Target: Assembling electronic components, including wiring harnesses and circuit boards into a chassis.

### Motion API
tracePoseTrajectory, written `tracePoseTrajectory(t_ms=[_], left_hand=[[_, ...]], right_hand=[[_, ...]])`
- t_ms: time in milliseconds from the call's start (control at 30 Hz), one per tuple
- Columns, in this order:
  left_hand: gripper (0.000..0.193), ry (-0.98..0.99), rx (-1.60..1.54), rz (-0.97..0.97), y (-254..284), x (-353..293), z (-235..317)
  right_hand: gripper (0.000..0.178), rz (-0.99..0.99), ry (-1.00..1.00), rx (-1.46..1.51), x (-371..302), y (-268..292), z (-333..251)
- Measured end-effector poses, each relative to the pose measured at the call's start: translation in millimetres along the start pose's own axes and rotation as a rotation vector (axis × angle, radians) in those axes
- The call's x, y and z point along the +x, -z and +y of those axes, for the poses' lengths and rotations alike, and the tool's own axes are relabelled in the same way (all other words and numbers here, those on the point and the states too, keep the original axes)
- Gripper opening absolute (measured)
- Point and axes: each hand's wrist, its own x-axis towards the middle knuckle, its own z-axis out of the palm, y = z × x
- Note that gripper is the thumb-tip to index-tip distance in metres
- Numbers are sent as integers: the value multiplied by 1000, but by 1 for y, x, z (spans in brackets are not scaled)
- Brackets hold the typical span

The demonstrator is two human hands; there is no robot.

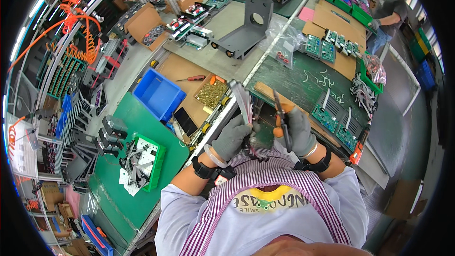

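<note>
My left hand (231, 138) wears a grey glove and is closed round a bundle of flat grey ribbon cable (245, 105). The strands fan upward from its fingers, and thin dark and pinkish wire ends hang below them. In my right hand (299, 132), gloved too, is a slim dark hand tool with orange grips (284, 125). Its narrow end points away from me, but its exact kind is unclear. Both hands are in front of my striped apron (279, 176), a small gap apart, and the tool does not touch the cable.
To the left are a blue bin (159, 94), a red screwdriver (191, 78), a box of small brass-coloured parts (211, 92), a phone (185, 121) and a green tray of cables (160, 163). Circuit boards (348, 131) lie on the right bench. A person (391, 9) stands far right.
</note>
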Motion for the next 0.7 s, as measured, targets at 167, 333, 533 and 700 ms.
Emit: tracePoseTrajectory(t_ms=[167,333,533,700], left_hand=[[40,77,835,-129,40,17,-55],[82,440,1954,-322,21,48,-49],[65,-330,1760,-385,-79,147,-37],[41,-533,1761,-453,-229,269,-49]], right_hand=[[48,-154,60,148,-31,35,19],[54,-107,-229,-134,-103,71,36],[45,332,-876,230,-168,122,42],[41,451,-917,-176,-216,163,48]])
